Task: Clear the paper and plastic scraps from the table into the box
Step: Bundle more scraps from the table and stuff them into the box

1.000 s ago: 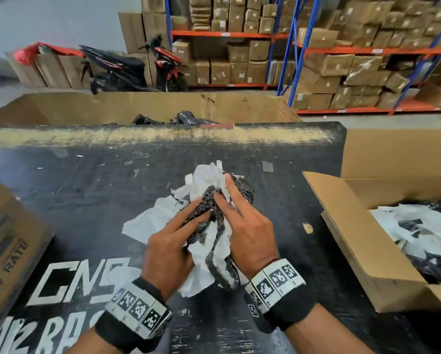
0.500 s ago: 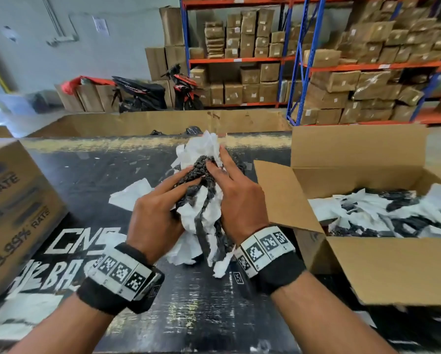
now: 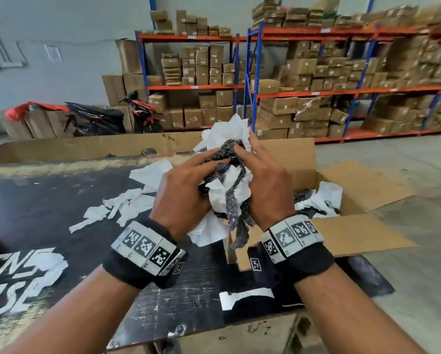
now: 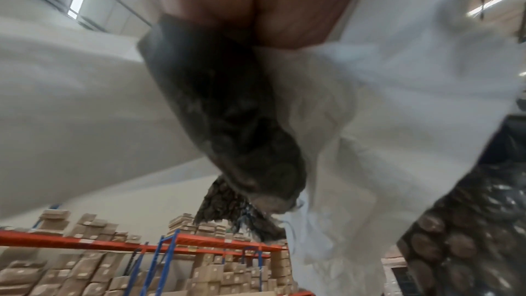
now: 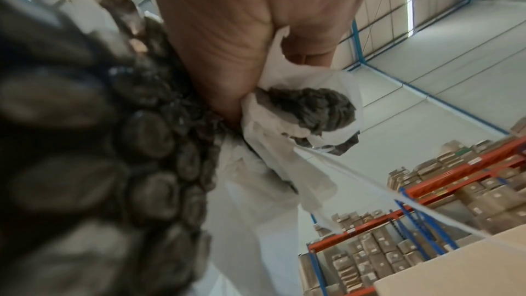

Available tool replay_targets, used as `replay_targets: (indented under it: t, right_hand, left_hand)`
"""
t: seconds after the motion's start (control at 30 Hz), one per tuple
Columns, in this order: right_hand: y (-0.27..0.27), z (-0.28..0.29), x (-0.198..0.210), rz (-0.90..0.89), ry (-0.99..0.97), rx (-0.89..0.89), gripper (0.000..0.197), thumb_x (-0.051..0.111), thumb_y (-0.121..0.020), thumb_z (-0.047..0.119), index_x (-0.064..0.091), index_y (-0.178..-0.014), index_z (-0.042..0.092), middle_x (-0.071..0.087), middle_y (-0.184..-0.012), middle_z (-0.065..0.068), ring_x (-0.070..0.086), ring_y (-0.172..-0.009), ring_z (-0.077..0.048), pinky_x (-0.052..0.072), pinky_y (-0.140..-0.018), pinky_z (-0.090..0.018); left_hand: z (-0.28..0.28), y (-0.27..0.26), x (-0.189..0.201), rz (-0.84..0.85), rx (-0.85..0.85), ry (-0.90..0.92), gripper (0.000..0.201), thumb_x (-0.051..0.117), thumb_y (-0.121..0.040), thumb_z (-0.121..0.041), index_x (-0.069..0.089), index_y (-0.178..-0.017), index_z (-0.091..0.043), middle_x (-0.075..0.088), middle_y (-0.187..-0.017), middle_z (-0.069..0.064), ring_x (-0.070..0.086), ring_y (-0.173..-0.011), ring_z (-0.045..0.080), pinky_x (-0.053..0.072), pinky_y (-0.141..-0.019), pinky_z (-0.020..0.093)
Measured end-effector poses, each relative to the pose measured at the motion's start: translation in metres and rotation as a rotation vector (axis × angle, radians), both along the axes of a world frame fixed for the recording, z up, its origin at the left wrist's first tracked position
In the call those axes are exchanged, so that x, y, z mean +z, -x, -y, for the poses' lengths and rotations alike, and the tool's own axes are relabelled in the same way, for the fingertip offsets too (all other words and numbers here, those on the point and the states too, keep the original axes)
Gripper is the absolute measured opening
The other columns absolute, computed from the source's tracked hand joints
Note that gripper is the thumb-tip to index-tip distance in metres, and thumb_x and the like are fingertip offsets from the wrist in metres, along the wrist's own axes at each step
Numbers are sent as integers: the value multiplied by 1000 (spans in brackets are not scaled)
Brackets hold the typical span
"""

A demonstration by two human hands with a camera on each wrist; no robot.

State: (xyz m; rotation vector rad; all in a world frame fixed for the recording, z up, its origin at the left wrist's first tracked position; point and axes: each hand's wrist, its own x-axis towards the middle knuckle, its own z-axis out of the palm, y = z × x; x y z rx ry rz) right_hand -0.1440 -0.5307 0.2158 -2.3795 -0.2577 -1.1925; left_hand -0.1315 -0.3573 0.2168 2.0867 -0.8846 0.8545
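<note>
A bundle of white paper and black bubble-plastic scraps [image 3: 227, 175] is up in the air, pressed between my left hand [image 3: 186, 192] and my right hand [image 3: 263, 185]. It hangs over the near left corner of the open cardboard box [image 3: 355, 231], which holds more white and black scraps [image 3: 319, 200]. Loose white paper scraps [image 3: 127, 205] still lie on the black table [image 3: 35, 200]. Both wrist views are filled with the bundle: the scraps [image 4: 356, 120] under my left palm, and the scraps [image 5: 307, 109] against my right palm.
A long low cardboard box [image 3: 86, 146] runs along the table's far edge. Shelving racks stacked with cartons [image 3: 316, 80] and a parked scooter [image 3: 112, 118] stand behind. The box's flaps [image 3: 367, 185] spread open to the right.
Both hands have lifted the bundle off the table and carried it right, over the box's near corner. A few white scraps were left behind on the table.
</note>
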Motion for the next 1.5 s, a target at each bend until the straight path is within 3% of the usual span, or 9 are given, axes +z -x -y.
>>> replay_targets:
  t: [0.4, 0.5, 0.7, 0.87, 1.03, 1.13, 1.23, 1.4, 1.5]
  right_hand:
    - [-47, 183, 32, -103, -1, -166, 39, 65, -86, 30, 69, -124, 32, 53, -147, 6, 65, -116, -24, 55, -94, -40]
    - [-87, 213, 27, -177, 106, -230, 36, 69, -85, 12, 73, -118, 28, 60, -140, 4, 67, -111, -25, 56, -90, -38]
    - [-162, 241, -15, -568, 134, -274, 20, 64, -93, 17, 72, -111, 20, 71, -103, -15, 68, -96, -34, 54, -80, -38]
    - [-202, 249, -51, -843, 216, -250, 26, 49, -100, 12, 65, -120, 9, 67, -117, -21, 64, -107, -37, 51, -90, -42]
    - [-238, 256, -86, -1196, 382, -201, 14, 55, -98, 17, 65, -97, 7, 67, -124, -14, 63, -111, -35, 48, -89, -36]
    - [-264, 282, -110, -1346, 524, -100, 61, 78, -57, 53, 66, -112, 28, 74, -106, -2, 70, -90, -28, 59, -83, -39]
    - [-283, 298, -100, -1421, 595, 29, 96, 82, -28, 48, 62, -120, 30, 72, -109, 0, 70, -95, -26, 60, -84, -46]
    - [-278, 295, -49, -1385, 507, 93, 84, 79, -64, 48, 53, -139, 20, 64, -125, -3, 62, -113, -27, 52, -98, -43]
    - [-286, 285, -49, -1342, 492, 222, 97, 75, -59, 65, 43, -146, 34, 53, -144, 2, 53, -125, -25, 41, -108, -46]
  left_hand:
    - [194, -86, 18, -34, -115, -86, 39, 72, -81, -17, 74, -119, -26, 70, -127, -10, 66, -110, 15, 51, -89, 27]
    - [225, -124, 6, -101, -109, -83, 37, 71, -81, -17, 75, -116, -25, 74, -115, -6, 68, -103, 18, 53, -88, 31]
    - [257, -184, -43, -363, -3, -151, 35, 68, -80, -12, 74, -114, -21, 74, -107, 7, 64, -98, 30, 45, -78, 30]
    - [263, -216, -86, -607, 24, -241, 29, 66, -76, -25, 72, -105, -29, 74, -91, 0, 69, -83, 25, 55, -71, 35]
    - [266, -235, -112, -831, 30, -428, 62, 66, -76, -47, 58, -136, -33, 70, -121, 2, 64, -104, 20, 46, -89, 28]
    - [269, -267, -124, -988, 158, -558, 82, 57, -50, -67, 64, -123, -29, 67, -125, 1, 63, -111, 28, 51, -97, 40]
    - [268, -274, -90, -996, 151, -529, 63, 51, -57, -64, 70, -97, -20, 72, -107, 6, 66, -97, 29, 53, -95, 48]
    - [279, -277, -52, -958, 226, -603, 46, 39, -102, -44, 60, -128, -12, 58, -138, 13, 54, -122, 34, 43, -102, 40]
    - [288, -283, -63, -1054, 137, -675, 52, 58, -94, -41, 52, -143, -22, 53, -146, 6, 49, -133, 31, 38, -108, 40]
